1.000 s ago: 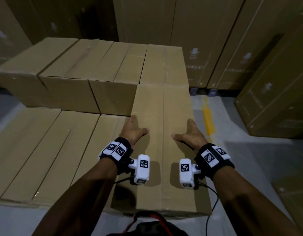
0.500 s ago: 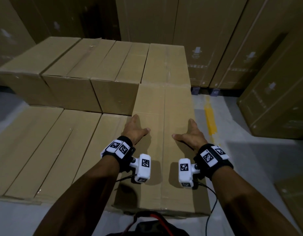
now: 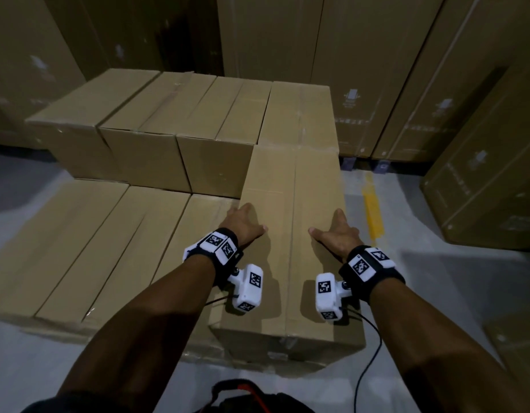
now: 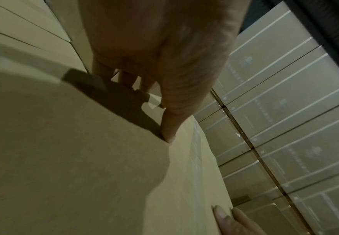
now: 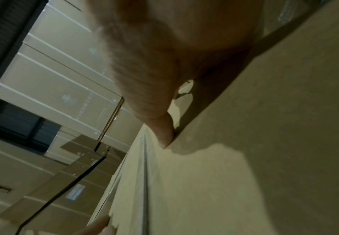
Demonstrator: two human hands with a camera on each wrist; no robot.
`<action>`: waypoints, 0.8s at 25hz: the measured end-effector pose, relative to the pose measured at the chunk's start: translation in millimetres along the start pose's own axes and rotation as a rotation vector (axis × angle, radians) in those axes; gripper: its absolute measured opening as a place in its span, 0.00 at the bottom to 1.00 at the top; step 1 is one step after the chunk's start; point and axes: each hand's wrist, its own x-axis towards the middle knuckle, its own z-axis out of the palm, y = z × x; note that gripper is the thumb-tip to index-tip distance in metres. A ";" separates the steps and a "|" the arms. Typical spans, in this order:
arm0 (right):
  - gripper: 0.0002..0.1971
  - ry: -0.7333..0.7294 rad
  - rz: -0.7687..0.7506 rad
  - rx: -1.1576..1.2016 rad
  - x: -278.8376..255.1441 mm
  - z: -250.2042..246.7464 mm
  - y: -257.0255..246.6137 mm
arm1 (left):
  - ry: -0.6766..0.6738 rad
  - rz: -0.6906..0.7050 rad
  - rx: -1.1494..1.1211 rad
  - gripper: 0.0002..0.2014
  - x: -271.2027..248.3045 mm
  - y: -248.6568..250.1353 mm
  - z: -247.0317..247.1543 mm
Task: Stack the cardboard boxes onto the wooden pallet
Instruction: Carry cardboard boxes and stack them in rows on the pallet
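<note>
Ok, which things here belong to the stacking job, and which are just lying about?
Job: box between the hands; left hand; right hand; lower row of boxes; upper row of boxes.
Lying about: tall cartons behind; yellow floor line; black-and-red item at bottom edge.

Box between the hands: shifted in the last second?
No. In the head view the far edge of the box still meets the back-row box at the same corner; left hand and right hand sit where they were.

We find open floor [image 3: 406, 228] right of the near box [image 3: 290, 222]; second-tier boxes [image 3: 174, 114] close off its left flank and far end, and tall cartons [image 3: 371, 55] wall the rear.
</note>
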 end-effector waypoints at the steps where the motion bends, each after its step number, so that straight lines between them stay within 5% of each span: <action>1: 0.50 0.006 -0.002 -0.032 -6.5 1.2 -0.3 | 0.000 0.016 0.024 0.39 -7.2 -4.8 0.4; 13: 0.46 0.085 -0.014 -0.250 -132.1 34.0 53.0 | -0.120 0.241 0.087 0.36 -131.7 -68.2 9.5; 20: 0.36 0.214 -0.078 -0.054 -197.8 63.9 105.6 | -0.043 0.292 0.005 0.30 -199.4 -102.1 40.4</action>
